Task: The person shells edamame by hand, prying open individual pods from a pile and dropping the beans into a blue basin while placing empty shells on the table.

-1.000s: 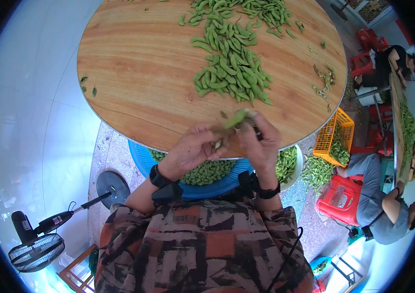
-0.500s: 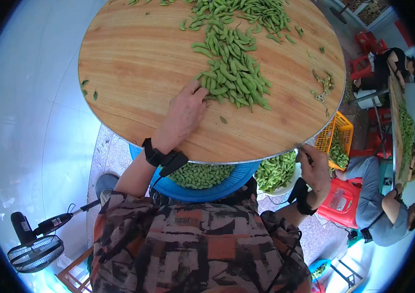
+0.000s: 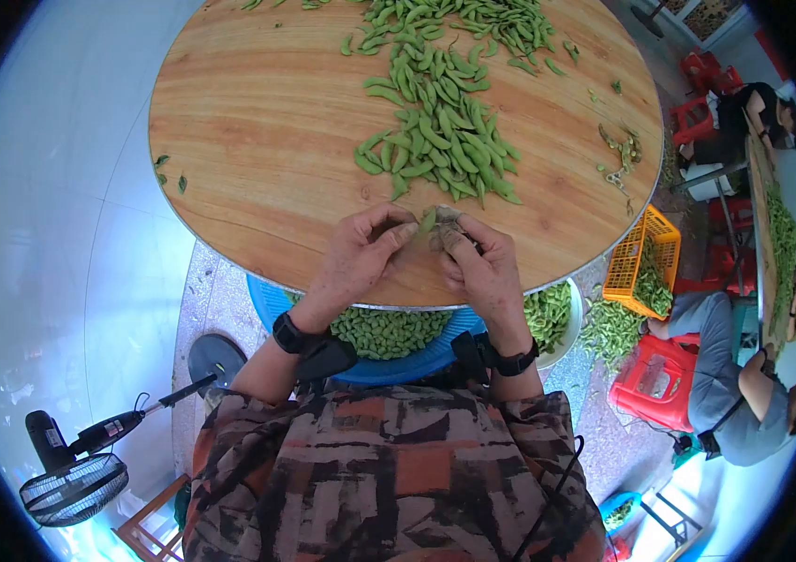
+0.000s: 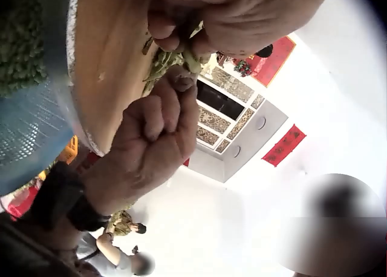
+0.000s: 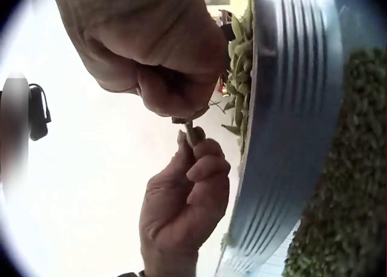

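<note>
Close over the near part of the round wooden table, my two hands meet at a green soybean pod. My left hand pinches it between thumb and fingertips. From the other side, my right hand grips the pod with curled fingers and thumb. In the right wrist view, the pod stands between both sets of fingertips, mostly covered by them. Just beyond the hands lies a heap of green soybean pods reaching toward the far side.
Below the table edge sits a blue basin holding shelled beans. Beside it is a white bowl of pods. A yellow crate, a red stool and a seated person are at right; a fan stands left.
The left hand reached to the heap and came back to the right hand with a pod. The right hand moved from above the white bowl back over the table and grips the pod.
</note>
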`<state>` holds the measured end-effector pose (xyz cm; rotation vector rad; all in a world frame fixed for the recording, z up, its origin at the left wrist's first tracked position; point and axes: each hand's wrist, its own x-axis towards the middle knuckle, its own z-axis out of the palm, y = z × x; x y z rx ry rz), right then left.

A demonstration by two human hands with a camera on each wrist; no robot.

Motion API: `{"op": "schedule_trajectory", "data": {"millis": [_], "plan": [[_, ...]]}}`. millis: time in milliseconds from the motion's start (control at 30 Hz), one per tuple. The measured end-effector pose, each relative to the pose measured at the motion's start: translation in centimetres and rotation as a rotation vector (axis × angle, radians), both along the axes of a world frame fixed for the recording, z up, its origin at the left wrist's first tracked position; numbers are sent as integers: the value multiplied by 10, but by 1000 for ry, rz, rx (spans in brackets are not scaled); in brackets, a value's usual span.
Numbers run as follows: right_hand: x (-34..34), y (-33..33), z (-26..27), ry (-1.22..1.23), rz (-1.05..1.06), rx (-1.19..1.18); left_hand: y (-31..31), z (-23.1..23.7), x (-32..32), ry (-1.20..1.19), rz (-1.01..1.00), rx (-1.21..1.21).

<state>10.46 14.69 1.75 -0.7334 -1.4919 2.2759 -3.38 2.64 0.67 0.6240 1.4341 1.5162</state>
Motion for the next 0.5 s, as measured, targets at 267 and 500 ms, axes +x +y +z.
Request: {"op": "schedule_trajectory", "data": {"millis": [267, 500], "plan": [[2, 7, -3, -33, 105, -11, -2, -5, 13, 835, 156, 80], [7, 20, -17, 142, 164, -240, -5, -2, 10, 130, 19, -40]]}}
